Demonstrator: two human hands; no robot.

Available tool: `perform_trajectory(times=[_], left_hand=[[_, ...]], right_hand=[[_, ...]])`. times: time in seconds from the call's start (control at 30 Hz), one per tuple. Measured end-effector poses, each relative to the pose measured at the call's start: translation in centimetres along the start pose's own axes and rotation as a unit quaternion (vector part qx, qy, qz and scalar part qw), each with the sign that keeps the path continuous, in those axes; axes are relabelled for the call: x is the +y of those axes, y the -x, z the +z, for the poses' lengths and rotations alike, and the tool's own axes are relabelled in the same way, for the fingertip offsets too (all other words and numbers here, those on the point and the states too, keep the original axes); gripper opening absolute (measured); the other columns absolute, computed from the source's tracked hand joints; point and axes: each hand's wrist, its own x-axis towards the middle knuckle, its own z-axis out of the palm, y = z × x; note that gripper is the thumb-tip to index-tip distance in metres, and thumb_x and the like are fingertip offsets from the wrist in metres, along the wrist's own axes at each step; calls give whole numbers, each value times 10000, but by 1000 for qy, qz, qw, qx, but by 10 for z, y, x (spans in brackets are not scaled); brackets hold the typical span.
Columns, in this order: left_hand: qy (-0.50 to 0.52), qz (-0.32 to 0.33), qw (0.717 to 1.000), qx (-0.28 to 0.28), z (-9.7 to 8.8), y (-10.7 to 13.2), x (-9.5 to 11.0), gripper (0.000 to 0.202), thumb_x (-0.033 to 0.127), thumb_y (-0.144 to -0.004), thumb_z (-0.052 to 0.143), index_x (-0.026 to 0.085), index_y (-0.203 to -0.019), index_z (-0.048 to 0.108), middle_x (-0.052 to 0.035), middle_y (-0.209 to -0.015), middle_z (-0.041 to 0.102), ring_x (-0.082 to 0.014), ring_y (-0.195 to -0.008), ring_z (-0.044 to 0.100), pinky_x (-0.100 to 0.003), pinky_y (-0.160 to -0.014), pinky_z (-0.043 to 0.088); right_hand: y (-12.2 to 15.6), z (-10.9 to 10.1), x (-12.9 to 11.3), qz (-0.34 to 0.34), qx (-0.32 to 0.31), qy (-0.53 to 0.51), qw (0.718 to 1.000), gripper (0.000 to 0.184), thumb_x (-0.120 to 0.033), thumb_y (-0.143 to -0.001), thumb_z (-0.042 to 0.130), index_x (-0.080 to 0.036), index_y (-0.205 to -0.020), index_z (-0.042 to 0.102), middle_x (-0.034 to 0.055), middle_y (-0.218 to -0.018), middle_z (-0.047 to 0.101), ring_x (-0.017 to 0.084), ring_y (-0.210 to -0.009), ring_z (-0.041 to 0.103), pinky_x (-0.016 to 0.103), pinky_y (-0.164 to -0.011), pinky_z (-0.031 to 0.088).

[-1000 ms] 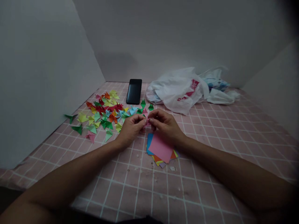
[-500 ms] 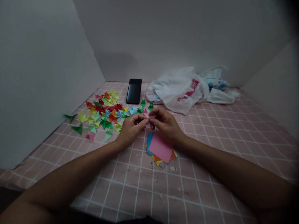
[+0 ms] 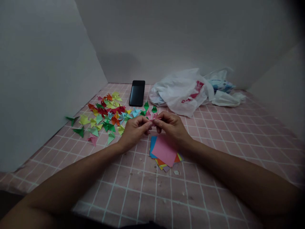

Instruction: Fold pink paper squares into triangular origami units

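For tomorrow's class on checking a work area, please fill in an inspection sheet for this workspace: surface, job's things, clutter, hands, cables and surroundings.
Surface: pink sheet with a white grid, with small white flecks.
Job's things: small piece of pink paper; stack of coloured paper squares, pink on top; heap of multicoloured folded paper triangles.
Clutter: crumpled white plastic bag with red print; black smartphone.
Hands: left hand and right hand both pinch the pink piece above the stack.
Cables: nothing seen.
Surroundings: plain pale grey walls at the left and behind.
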Motion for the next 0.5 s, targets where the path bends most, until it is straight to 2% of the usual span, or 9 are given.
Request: perform_trajectory(times=[0.13,0.2,0.3,0.37,0.43,0.5], left_hand=[[-109,73,990,47,-6,-4,-3,238,362,-843,713,188,-703,630,28,-566,586,-106,-536,528,-231,-548,402],[-120,75,987,74,-7,-5,-3,305,407,-831,737,188,-663,609,24,-552,581,-109,-531,523,-234,-544,398],[-6,-7,1000,29,-5,-6,-2,436,580,-847,681,172,-697,648,-12,-604,629,-126,-536,579,-248,-542,456],[106,-78,991,-17,-2,-5,-2,530,669,-834,647,150,-729,680,-45,-673,670,-135,-560,615,-260,-555,501],[185,-109,976,-23,1,-3,-3,503,643,-811,695,140,-805,710,-55,-751,698,-133,-620,638,-252,-586,522],[210,-105,972,-12,1,-3,-4,417,551,-774,779,144,-839,718,-42,-781,701,-128,-678,647,-239,-629,530]], right_hand=[[-1,-1,-3,-33,14,31,999,210,-369,-823,750,-211,-707,674,-31,-610,571,116,-544,516,261,-528,411],[-1,-3,-4,-77,44,77,993,168,-362,-850,741,-226,-753,722,-15,-653,597,131,-569,520,281,-554,430],[1,-9,-4,-176,86,191,962,131,-343,-909,686,-263,-876,784,29,-788,664,180,-701,595,333,-657,495],[2,-13,-2,-233,78,282,928,177,-302,-944,628,-281,-941,804,59,-866,696,213,-812,636,364,-732,515],[2,-16,2,-276,35,358,891,243,-248,-961,570,-285,-968,810,75,-903,719,218,-816,641,368,-725,514],[2,-18,5,-303,5,412,860,270,-224,-971,547,-287,-987,809,85,-950,739,220,-824,650,372,-731,511]])
